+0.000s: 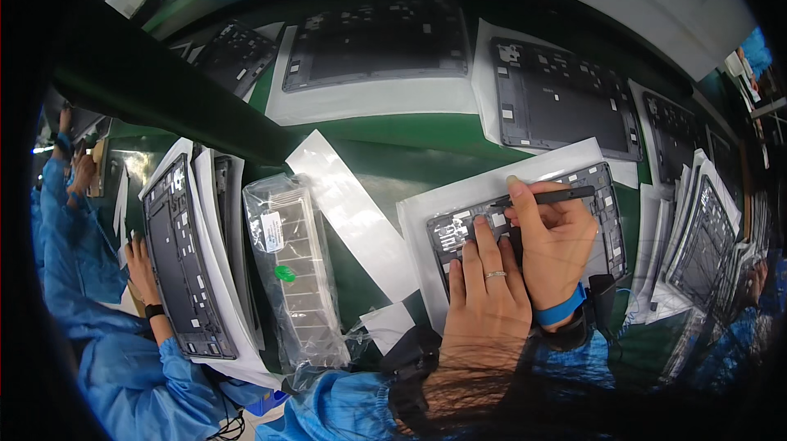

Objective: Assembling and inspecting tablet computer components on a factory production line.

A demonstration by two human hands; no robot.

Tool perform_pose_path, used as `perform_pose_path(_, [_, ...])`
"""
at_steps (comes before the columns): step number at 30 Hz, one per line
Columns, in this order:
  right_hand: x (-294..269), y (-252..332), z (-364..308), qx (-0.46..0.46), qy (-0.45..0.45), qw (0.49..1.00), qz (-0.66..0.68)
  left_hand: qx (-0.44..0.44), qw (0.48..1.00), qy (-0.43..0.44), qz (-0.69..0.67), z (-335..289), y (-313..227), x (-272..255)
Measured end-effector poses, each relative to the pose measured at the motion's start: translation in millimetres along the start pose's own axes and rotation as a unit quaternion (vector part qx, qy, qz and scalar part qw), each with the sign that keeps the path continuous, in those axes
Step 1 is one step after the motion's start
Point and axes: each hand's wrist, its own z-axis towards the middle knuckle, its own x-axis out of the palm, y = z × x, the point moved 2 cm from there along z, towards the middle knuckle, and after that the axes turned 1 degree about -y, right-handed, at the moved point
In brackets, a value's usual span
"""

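A dark grey tablet back cover (pixel 612 224) lies on a white sheet (pixel 415 232) in front of me, with small pale pads along its edges. My left hand (pixel 488 302) rests on its left part, fingers stretched out, a ring on one of them. Over the cover's middle, my right hand (pixel 557 248) grips black tweezers (pixel 566 194) in closed fingers. Their fine tip points left, close to my left fingertips; whether it touches the cover I cannot tell. My hands hide the cover's lower middle.
A clear bag of stacked pale strips (pixel 303 277) and a long white sheet (pixel 357 211) lie to the left. Further covers (pixel 377 43) on sheets line the green table's (pixel 385 131) far side. A co-worker's hand (pixel 142 273) touches a cover stack (pixel 184 265) at left. A dark bar (pixel 172 88) crosses upper left.
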Motion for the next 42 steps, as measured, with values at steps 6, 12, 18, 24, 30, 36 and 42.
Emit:
perform_pose_path(6, [3.1, 5.4, -4.6, 0.001, 0.017, 1.0, 0.002, -0.012, 1.0, 0.016, -0.004, -2.3, 0.7, -6.8])
perform_pose_path(12, [-1.3, 0.7, -0.4, -0.011, 0.011, 1.0, -0.017, -0.006, 1.0, 0.015, -0.026, 3.9, -0.9, -4.2])
perform_pose_path(18, [0.8, 3.5, -1.0, -0.012, 0.013, 1.0, -0.021, -0.009, 1.0, 0.007, -0.004, 3.0, 2.4, -7.1])
perform_pose_path(24, [1.0, -5.6, -0.3, -0.045, -0.021, 0.999, -0.001, 0.006, 0.999, 0.019, 0.025, 4.4, 5.1, -4.9])
perform_pose_path(30, [-11.6, 17.2, -1.0, -0.024, 0.016, 0.996, 0.09, -0.009, 0.999, 0.029, 0.018, 14.3, 13.4, -18.4])
perform_pose_path(36, [-45.0, 55.2, -53.9, 0.024, 0.359, 0.933, 0.019, -0.033, 0.999, -0.016, 0.026, -72.9, 48.2, -65.3])
perform_pose_path(42, [-7.2, 31.6, -91.8, -0.083, 0.514, 0.852, -0.063, -0.052, 0.995, 0.077, 0.04, -118.4, 67.5, -43.7])
